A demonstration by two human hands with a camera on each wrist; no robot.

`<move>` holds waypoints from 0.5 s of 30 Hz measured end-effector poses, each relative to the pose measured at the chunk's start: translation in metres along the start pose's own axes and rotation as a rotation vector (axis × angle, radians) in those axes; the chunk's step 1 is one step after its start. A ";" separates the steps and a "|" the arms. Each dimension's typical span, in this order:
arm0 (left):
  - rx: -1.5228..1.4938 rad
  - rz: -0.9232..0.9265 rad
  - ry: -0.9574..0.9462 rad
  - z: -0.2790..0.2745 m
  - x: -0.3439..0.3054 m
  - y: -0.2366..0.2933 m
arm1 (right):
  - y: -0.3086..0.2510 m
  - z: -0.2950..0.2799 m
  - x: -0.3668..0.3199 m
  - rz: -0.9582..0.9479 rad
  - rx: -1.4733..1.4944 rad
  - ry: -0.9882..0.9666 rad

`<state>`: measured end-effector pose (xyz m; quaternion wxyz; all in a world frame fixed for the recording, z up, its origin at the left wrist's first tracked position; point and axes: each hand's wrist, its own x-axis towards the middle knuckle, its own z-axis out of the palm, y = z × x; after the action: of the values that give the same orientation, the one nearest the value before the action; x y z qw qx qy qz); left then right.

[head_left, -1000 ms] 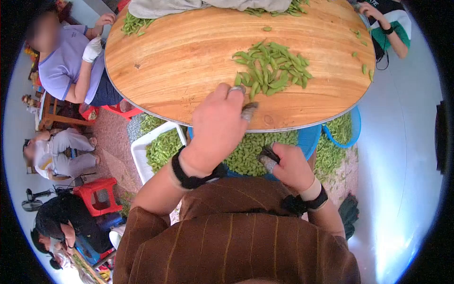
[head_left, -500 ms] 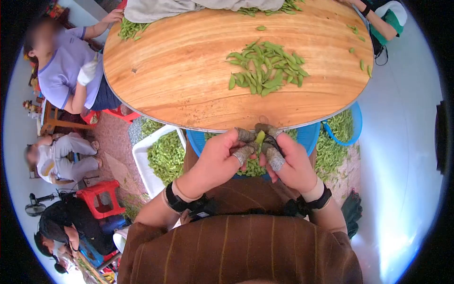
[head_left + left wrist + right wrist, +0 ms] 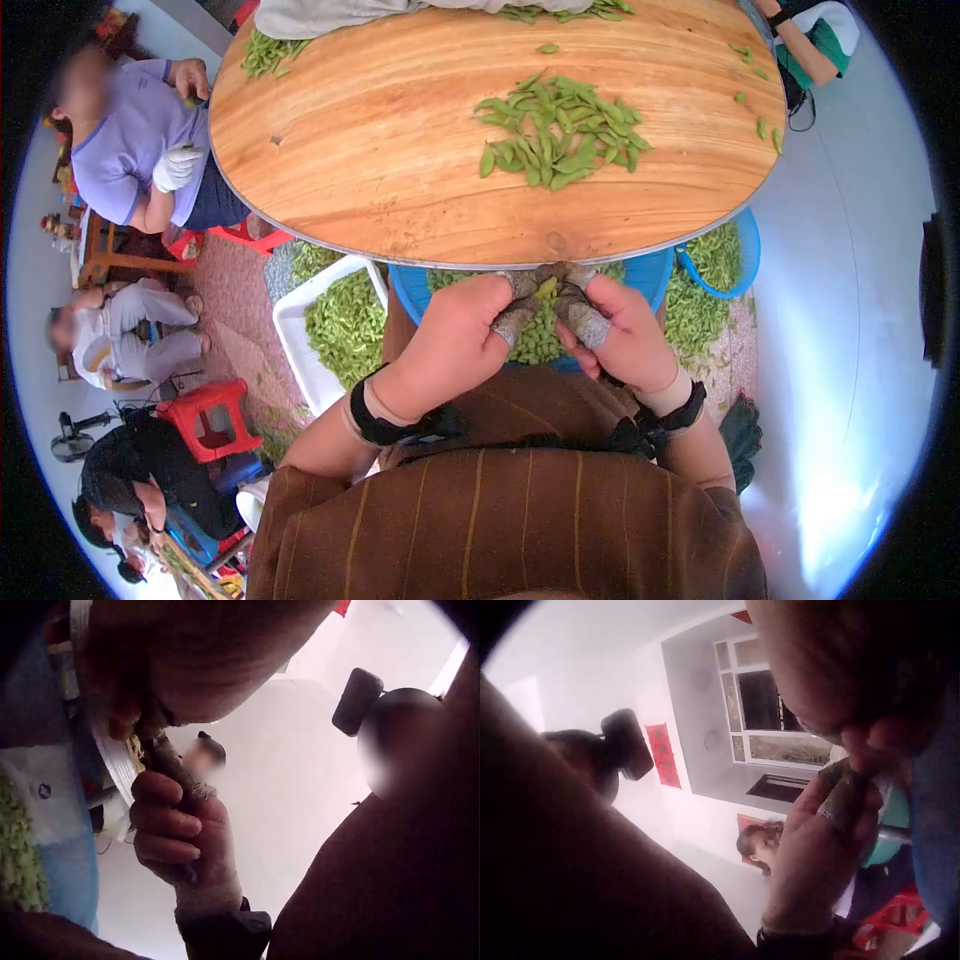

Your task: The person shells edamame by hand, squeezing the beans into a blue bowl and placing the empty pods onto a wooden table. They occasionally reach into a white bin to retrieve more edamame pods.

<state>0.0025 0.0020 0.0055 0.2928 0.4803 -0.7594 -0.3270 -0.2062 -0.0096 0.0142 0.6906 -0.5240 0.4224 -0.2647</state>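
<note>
In the head view my left hand point(image 3: 455, 330) and right hand point(image 3: 632, 338) meet just below the table's near edge. Their wrapped, greyish thumbs and forefingers pinch a green soybean pod point(image 3: 547, 289) from both sides. Below the hands lie shelled green beans point(image 3: 536, 343) in a blue basin point(image 3: 408, 288). On the wooden table point(image 3: 350, 150) beyond is a loose pile of soybean pods point(image 3: 565, 130). The left wrist view catches the right hand point(image 3: 176, 832) with its fingers curled; in the right wrist view the left hand point(image 3: 817, 855) appears, and the pod is hidden there.
A white tray point(image 3: 290, 325) of green pods stands at the left on the floor, and a blue basket point(image 3: 748, 270) of them at the right. A grey cloth point(image 3: 400, 12) lies at the table's far side. One person point(image 3: 140, 140) sits at the left, near a red stool point(image 3: 215, 420).
My left hand came back from beside the pod pile to meet the right hand over the basin, with a pod now pinched between them. Over the last half second both hands stayed nearly in place.
</note>
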 end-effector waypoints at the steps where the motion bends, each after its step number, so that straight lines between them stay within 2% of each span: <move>1: -0.110 -0.031 -0.032 -0.001 -0.001 -0.001 | -0.003 0.000 0.000 0.042 0.156 -0.053; 2: -0.110 -0.033 -0.031 -0.004 0.000 0.000 | -0.006 -0.001 -0.001 0.083 0.312 -0.106; 3: -0.613 -0.299 -0.154 -0.010 0.003 0.002 | -0.009 0.000 -0.003 0.085 0.313 -0.106; 4: -1.115 -0.567 -0.276 -0.013 0.004 0.004 | -0.013 0.000 -0.005 0.164 0.456 -0.131; 5: -1.115 -0.568 -0.277 -0.013 0.003 0.002 | -0.015 0.001 -0.006 0.244 0.601 -0.154; 6: -1.176 -0.546 -0.281 -0.010 0.002 -0.001 | -0.014 0.001 -0.006 0.245 0.603 -0.151; 8: -1.240 -0.520 -0.290 -0.006 0.003 -0.001 | -0.011 0.000 -0.003 0.216 0.439 -0.110; 10: -0.715 -0.320 -0.119 0.002 0.001 0.004 | -0.005 0.000 -0.002 0.183 0.346 -0.098; 11: -0.715 -0.321 -0.116 0.002 0.001 0.005 | -0.003 0.000 -0.001 0.147 0.253 -0.087; 13: 0.104 -0.023 -0.044 0.002 0.000 0.006 | 0.001 0.003 -0.001 0.124 0.226 -0.075; 14: 0.105 -0.024 -0.042 0.003 0.000 0.007 | 0.002 0.003 -0.001 0.099 0.199 -0.057; 15: 0.259 0.068 0.012 0.005 0.000 0.008 | 0.001 0.003 -0.001 0.098 0.198 -0.058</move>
<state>-0.0056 0.0055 0.0082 0.2437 0.4899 -0.8094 -0.2133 -0.2041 -0.0072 0.0137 0.7631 -0.4393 0.3992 -0.2557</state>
